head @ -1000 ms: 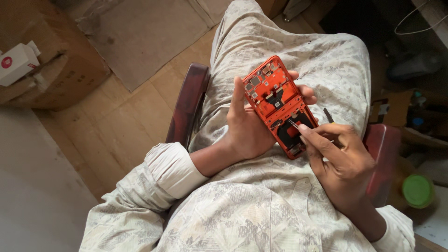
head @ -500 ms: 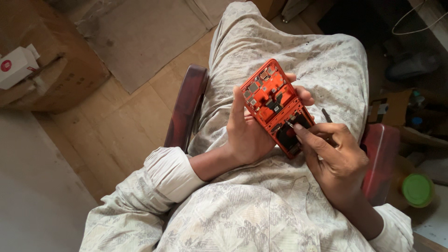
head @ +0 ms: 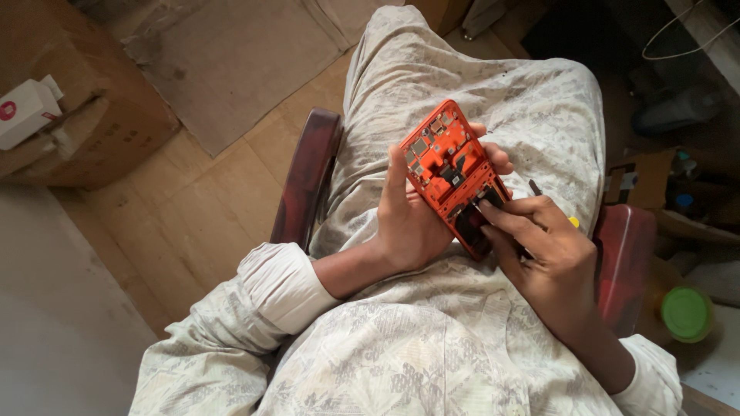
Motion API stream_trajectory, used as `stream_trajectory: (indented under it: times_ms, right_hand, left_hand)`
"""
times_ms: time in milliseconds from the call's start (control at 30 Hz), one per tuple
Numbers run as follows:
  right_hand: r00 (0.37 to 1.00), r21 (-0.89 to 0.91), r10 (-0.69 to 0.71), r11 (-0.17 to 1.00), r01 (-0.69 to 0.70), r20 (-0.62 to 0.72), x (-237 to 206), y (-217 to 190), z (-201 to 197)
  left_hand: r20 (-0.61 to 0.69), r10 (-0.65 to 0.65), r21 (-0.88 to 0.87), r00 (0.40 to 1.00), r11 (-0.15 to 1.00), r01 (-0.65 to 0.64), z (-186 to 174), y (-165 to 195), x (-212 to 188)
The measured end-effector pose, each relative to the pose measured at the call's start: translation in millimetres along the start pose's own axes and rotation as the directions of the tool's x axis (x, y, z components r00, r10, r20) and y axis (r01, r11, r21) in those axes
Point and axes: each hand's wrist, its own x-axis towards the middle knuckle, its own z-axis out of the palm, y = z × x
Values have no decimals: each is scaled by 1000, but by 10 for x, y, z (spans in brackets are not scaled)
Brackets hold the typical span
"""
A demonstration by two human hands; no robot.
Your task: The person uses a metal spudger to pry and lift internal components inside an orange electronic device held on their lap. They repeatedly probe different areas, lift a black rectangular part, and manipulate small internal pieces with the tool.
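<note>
My left hand (head: 408, 223) cradles an opened orange phone frame (head: 447, 158) over my lap, thumb along its left edge and fingertips showing past its right side. Small grey chips and dark parts sit inside the frame. My right hand (head: 543, 258) grips a thin dark tool (head: 533, 187) with a yellow bit at its handle end, and its fingertips press at the black lower part of the frame (head: 472, 223). The tool's working tip is hidden behind my fingers.
I sit on a dark red chair (head: 307, 179) above a wooden floor. A cardboard box (head: 92, 123) with a small white box (head: 25, 110) on it stands at the left. A green-lidded jar (head: 686, 313) and clutter lie at the right.
Both hands and the orange frame have shifted slightly up and left in view. My right fingers stay pressed at the frame's lower end.
</note>
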Motion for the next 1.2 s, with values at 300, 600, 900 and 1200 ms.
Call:
stream_trajectory:
  times_ms: [300, 600, 900, 1200]
  right_hand:
    - [999, -67, -12, 998, 15, 47, -29, 45, 46]
    - [994, -68, -78, 995, 73, -73, -26, -20, 1]
    - [997, -82, -61, 995, 58, -43, -65, -68, -30]
    - [998, -160, -54, 986, 50, -23, -87, -23, 3]
  left_hand:
    - [3, 5, 40, 1000, 999, -5, -9, 49, -27]
    - [18, -13, 32, 1000, 999, 13, 22, 55, 3]
    - [4, -16, 57, 1000, 998, 15, 6, 35, -39]
    - [-11, -32, 55, 999, 998, 33, -8, 34, -26]
